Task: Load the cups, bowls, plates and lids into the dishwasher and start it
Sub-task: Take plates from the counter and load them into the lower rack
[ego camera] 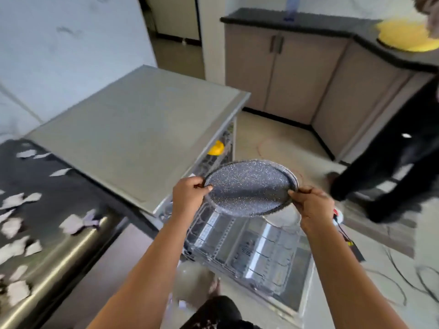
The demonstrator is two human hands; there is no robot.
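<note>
A round grey speckled plate is held in the air above the open dishwasher. My left hand pinches its left rim, and my right hand pinches its right rim. Below the plate, the pulled-out lower rack rests over the open dishwasher door. A yellow item sits in the upper rack inside the machine. The grey dishwasher top spreads to the left of the plate.
Another person in dark clothes stands at the right on the floor. A yellow plate lies on the dark counter at the far right. A dark patterned counter is at the left. Cables trail across the floor at the right.
</note>
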